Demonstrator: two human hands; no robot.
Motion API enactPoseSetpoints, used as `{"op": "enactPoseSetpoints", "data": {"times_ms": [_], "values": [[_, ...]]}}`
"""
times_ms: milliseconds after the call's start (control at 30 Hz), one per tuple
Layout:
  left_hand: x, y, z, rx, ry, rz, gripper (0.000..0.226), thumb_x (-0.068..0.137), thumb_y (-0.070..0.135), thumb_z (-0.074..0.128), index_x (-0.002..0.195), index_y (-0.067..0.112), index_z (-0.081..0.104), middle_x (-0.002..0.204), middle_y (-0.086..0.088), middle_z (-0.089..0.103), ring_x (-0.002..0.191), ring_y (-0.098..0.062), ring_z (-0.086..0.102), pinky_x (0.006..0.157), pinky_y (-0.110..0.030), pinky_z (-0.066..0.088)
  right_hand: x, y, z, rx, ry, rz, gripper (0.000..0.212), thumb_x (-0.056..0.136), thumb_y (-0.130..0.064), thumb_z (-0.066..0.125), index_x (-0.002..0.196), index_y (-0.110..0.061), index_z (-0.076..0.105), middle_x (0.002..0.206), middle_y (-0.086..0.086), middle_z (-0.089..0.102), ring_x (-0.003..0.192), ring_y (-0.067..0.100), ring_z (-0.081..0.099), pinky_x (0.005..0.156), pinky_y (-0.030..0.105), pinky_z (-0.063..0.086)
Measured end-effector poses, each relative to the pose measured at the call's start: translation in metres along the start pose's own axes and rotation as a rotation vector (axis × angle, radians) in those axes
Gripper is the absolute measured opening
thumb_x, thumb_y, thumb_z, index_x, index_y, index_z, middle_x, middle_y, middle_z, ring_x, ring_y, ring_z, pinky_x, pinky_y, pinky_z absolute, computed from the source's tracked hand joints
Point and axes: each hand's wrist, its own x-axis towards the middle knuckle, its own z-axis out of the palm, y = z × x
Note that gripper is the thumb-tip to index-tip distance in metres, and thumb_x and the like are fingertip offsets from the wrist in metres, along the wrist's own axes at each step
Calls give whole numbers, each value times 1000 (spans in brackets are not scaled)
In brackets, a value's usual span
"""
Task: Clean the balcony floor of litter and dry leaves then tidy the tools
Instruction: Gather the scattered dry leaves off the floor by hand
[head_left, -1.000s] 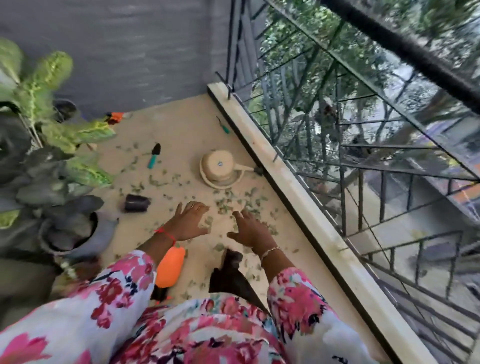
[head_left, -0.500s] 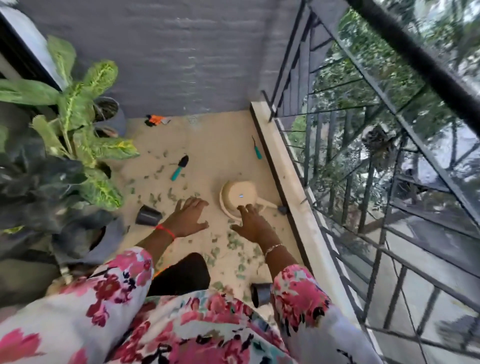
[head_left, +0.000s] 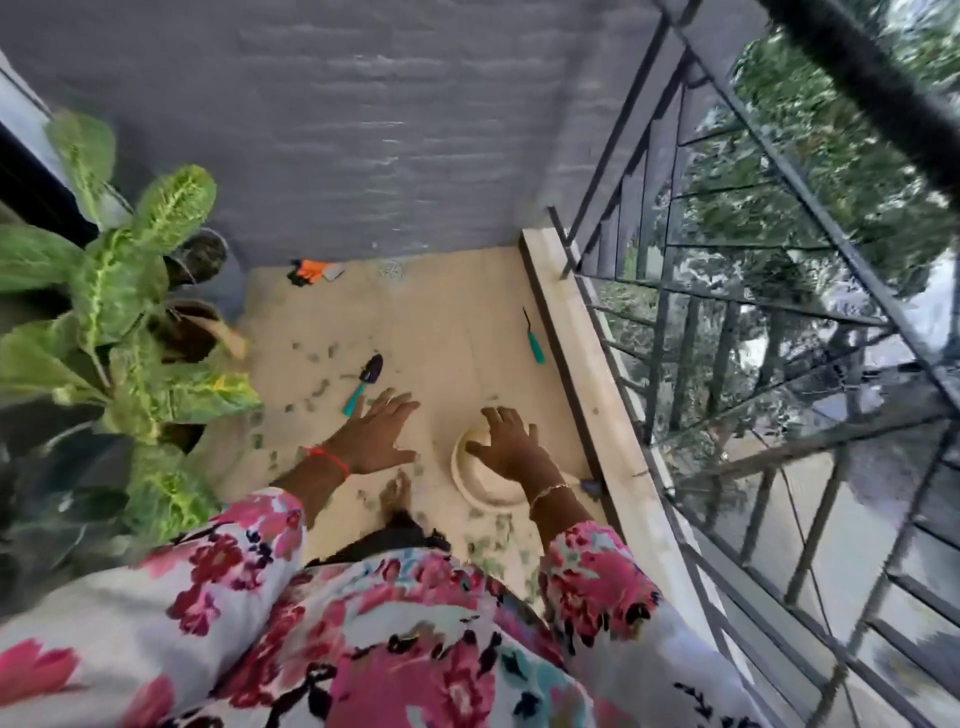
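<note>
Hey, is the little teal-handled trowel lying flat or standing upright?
Lying flat: the trowel rests full length on the balcony floor, dark blade toward the wall, teal handle near the left hand.

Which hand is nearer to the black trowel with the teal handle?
Left. The left hand is spread just beside the teal-handled black trowel; the right hand is farther right, curled over the cream round pot.

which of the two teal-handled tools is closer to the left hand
The small trowel with the dark scoop blade, just beyond the fingertips of the left hand. The thin tool lies far off by the ledge.
</note>
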Motion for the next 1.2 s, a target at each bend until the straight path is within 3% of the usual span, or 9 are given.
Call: {"op": "enactPoseSetpoints", "data": {"times_ms": [167, 433, 733, 933, 1200], "values": [[76, -54, -83, 8, -6, 35, 77, 93, 48, 48, 150, 17, 7, 159, -1, -2, 146, -21, -6, 115, -47, -4, 87, -29, -46, 118, 18, 88, 65, 94, -43, 48, 145, -11, 25, 153, 9, 22, 142, 23, 14, 113, 47, 10], [201, -73, -165, 131, -19, 178, 75, 91, 48, 49, 149, 16, 13, 158, 1, 10, 146, -19, -2, 116, -46, 0, 187, -36, -108, 194, -30, 195, 62, 94, -43, 47, 143, -11, 27, 148, 11, 29, 138, 26, 25, 112, 47, 19], [346, -42, -238, 366, -270, 503, 72, 93, 43, 49, 149, 14, 14, 158, -3, 12, 146, -16, -1, 117, -44, -2, 264, 10, -184, 488, -72, 469, 55, 95, -41, 47, 139, -9, 37, 140, 14, 44, 125, 29, 45, 102, 36, 35], [414, 29, -273, 575, -359, 803, 70, 93, 42, 50, 148, 15, 16, 156, -6, 17, 145, -20, 7, 117, -42, 5, 251, 39, -220, 745, 163, 714, 50, 97, -34, 46, 134, -1, 44, 138, 19, 46, 126, 31, 43, 100, 33, 35], [441, 111, -259, 1043, -575, 1366, 71, 91, 42, 53, 147, 14, 19, 154, -11, 21, 143, -24, 15, 114, -38, 13, 227, 14, -167, 1282, 515, 1193, 46, 96, -31, 49, 122, 6, 52, 129, 23, 51, 118, 34, 48, 94, 34, 38]]}}
